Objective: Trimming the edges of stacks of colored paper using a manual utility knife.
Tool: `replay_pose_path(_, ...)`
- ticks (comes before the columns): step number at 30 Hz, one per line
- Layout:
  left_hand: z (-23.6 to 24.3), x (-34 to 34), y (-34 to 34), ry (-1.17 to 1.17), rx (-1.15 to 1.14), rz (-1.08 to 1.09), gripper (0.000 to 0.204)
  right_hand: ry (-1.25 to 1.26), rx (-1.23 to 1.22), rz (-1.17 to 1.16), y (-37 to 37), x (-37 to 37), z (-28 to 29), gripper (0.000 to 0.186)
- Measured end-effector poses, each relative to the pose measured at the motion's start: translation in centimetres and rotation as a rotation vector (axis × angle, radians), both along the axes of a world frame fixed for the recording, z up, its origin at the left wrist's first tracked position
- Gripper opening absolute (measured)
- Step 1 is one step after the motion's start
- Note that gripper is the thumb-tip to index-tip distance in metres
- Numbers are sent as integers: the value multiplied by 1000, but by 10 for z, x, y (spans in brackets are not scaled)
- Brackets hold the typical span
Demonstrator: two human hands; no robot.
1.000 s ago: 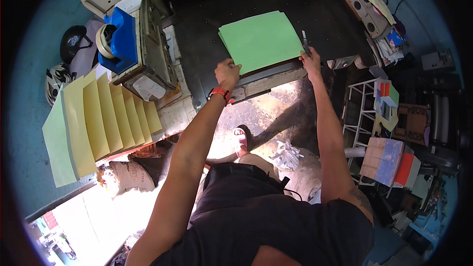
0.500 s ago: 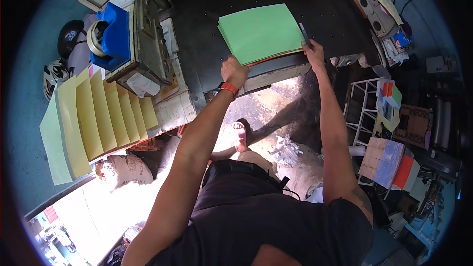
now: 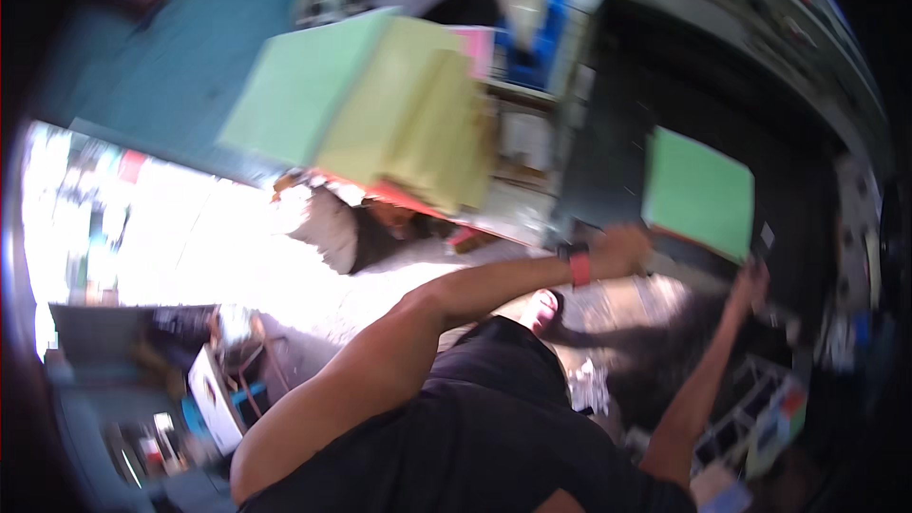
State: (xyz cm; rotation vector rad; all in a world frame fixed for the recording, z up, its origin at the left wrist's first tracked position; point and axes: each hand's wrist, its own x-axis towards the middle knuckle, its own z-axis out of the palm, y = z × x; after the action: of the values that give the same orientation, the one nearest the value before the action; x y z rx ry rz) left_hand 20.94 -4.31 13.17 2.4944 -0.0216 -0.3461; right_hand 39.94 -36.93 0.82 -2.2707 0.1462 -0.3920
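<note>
A stack of green paper lies on the black work surface, its near edge brownish. My left hand, with a red band at the wrist, is just off the stack's near left corner; motion smears its fingers. At the near right corner, my right hand is closed on a narrow dark tool with a pale end that points away from me. Blur hides the tool's exact kind.
Left of the black surface, fanned yellow paper and light green sheets lie on a side table. A blue tape dispenser stands beside them. A white wire rack is at the lower right.
The whole view has swung left, so the black surface and stack now appear further right. My left hand has come away from the stack's corner. The right hand stays by its corner.
</note>
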Motion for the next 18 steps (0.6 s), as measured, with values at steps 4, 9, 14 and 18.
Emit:
replay_pose_path(4, 140, -131, 61, -566, -291, -261, 38, -119, 329, -57, 27, -59, 43, 44)
replay_pose_path(9, 261, -218, 178, -791, 286, 278, 40, 7, 543, 167, 152, -150, 100, 29)
replay_pose_path(14, 284, -239, 252, -797, 549, 449, 45, 129, 890, 506, 239, -193, 126, 11)
replay_pose_path(18, 277, -259, 267, -694, 484, 596, 42, 346, 1002, 290, 189, -151, 83, 40)
